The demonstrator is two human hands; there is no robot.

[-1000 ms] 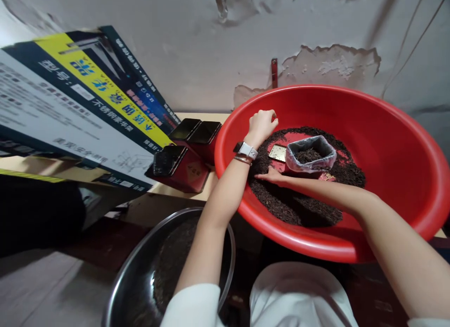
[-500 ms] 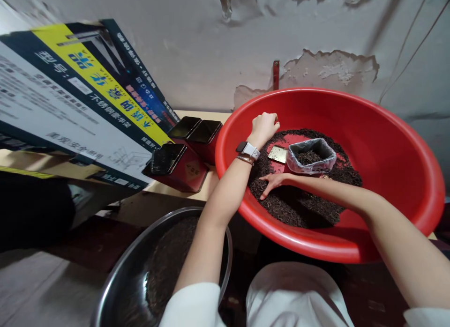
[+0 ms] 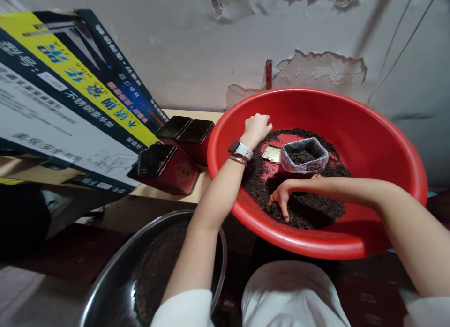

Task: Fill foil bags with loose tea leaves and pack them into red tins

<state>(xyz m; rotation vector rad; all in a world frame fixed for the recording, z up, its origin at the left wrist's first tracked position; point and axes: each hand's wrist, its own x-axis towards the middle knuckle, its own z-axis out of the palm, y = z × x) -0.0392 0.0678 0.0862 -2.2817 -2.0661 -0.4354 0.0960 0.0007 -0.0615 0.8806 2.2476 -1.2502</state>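
Dark dried tea leaves (image 3: pixel 258 186) lie spread over the floor of a red plastic basin (image 3: pixel 379 153). My right hand (image 3: pixel 282 194) reaches down into them at the near side, thumb and fingers apart, fingertips touching the leaves. At the basin's left inner side is my left hand (image 3: pixel 257 129), its fingers curled closed above the leaves; what they hold, if anything, is hidden. Between the hands and farther right stands a tin (image 3: pixel 304 165) lined with clear plastic, partly filled with tea leaves. A small pale gold lid (image 3: pixel 271 153) lies left of that tin.
Several red tins with black tops (image 3: pixel 176 165) stand on a wooden table (image 3: pixel 202 189) left of the basin. Behind them leans a large printed cardboard box (image 3: pixel 70 102). A metal bowl (image 3: pixel 123 266) with dark leaves sits below, under my left forearm. A peeling wall (image 3: pixel 176 60) rises behind.
My right hand has moved to the right and toward me through the tea leaves. My left hand keeps its place over the basin's left side. The view has shifted slightly.
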